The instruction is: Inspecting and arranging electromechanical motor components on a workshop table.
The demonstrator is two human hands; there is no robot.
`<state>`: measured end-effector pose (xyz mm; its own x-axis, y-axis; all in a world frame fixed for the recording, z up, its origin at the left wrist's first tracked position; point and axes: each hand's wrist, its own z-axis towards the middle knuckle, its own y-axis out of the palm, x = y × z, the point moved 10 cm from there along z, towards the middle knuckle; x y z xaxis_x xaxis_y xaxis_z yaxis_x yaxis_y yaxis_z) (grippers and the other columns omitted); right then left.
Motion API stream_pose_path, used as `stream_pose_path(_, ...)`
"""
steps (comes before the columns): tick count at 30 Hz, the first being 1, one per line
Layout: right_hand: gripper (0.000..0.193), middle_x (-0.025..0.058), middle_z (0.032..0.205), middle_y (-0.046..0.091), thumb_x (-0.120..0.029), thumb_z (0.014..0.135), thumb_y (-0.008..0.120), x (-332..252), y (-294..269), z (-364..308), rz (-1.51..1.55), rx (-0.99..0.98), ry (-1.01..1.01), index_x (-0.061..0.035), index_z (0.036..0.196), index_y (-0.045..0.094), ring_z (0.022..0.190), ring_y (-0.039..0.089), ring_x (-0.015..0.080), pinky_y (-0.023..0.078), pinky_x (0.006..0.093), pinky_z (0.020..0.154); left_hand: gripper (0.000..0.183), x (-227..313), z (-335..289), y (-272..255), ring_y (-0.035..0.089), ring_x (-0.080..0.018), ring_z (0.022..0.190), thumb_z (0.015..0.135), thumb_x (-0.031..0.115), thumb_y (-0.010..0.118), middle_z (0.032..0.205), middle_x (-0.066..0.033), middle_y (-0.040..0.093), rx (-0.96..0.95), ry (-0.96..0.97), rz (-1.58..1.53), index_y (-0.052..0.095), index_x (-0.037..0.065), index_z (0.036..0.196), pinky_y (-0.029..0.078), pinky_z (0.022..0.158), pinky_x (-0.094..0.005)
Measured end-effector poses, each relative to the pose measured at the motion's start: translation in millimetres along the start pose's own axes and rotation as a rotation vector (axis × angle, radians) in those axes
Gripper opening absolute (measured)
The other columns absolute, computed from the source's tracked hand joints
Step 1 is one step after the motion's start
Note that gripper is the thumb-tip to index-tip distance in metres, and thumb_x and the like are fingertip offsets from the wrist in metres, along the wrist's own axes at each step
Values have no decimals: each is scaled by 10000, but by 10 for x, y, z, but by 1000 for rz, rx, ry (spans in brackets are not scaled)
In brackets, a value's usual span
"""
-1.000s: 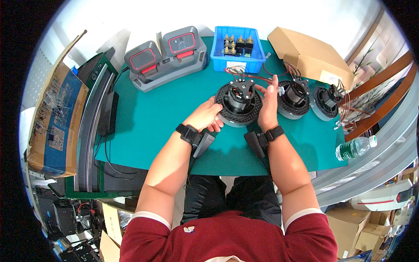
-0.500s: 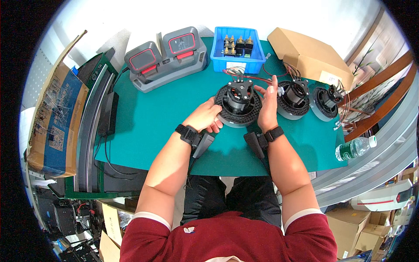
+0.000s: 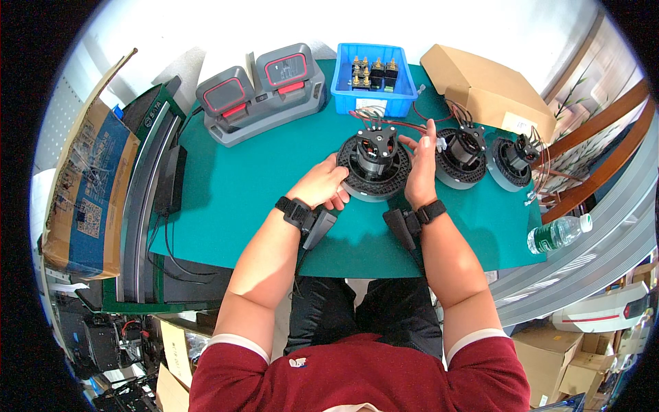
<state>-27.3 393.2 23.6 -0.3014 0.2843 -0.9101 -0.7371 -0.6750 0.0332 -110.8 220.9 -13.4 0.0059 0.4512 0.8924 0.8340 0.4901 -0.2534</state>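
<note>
A round motor unit (image 3: 375,165) stands upright on the green table mat, with a black perforated ring, a pale grey lower rim and thin wires at its top. My left hand (image 3: 321,182) is curled around the ring's left side, its fingertips showing below the near left edge. Against the right side rests my right hand (image 3: 421,165), fingers stretched out and pointing away from me. Its palm side, facing the unit, is hidden. Close by on the right sits a second motor unit (image 3: 461,156) of the same kind, and beyond it a smaller third motor unit (image 3: 511,162).
A blue bin (image 3: 384,106) with several small black parts with brass posts stands behind the unit. A grey double battery charger (image 3: 268,113) is at back left, a cardboard box (image 3: 480,82) at back right. A plastic bottle (image 3: 559,235) lies by the mat's right edge; a black adapter (image 3: 170,180) lies left.
The motor unit seems to have turned or tilted very slightly between my hands. Both hands keep their places, and nothing else has visibly moved.
</note>
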Motion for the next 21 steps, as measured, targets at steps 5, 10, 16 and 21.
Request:
stream_pose_path(5, 648, 235, 1264, 398, -410, 935, 285, -31, 21, -10, 48, 1, 16, 2, 1404, 107, 1102, 458, 267, 261, 366, 989, 526, 6, 0, -10, 596, -208, 505, 850, 226, 343, 710, -161, 602, 3, 9, 7, 247, 82, 1347, 451, 417, -292)
stream_pose_path(10, 658, 225, 1261, 384, -417, 932, 294, -9, 15, 1, 34, -3, 5, 1, 1404, 107, 1082, 477, 260, 276, 364, 981, 502, 17, -6, -47, 577, -186, 470, 885, 238, 350, 646, -110, 591, 9, 44, 12, 242, 77, 1348, 424, 371, -262)
stream_pose_path(16, 654, 206, 1217, 407, -426, 931, 302, 3, 15, -6, 88, 2, 34, -9, 1405, 130, 1070, 466, 245, 282, 363, 977, 428, 211, -82, -330, 520, -116, 514, 869, 221, 493, 641, -60, 558, 284, 212, -13, 426, 49, 1255, 429, 482, -256)
stream_pose_path(21, 629, 185, 1231, 397, -437, 930, 305, 13, 9, -3, 73, -7, 36, -26, 1395, 203, 1059, 463, 228, 294, 361, 971, 274, 455, -190, -486, 424, -40, 613, 868, 147, 524, 676, 60, 451, 496, 539, 142, 542, 71, 1131, 393, 553, -202)
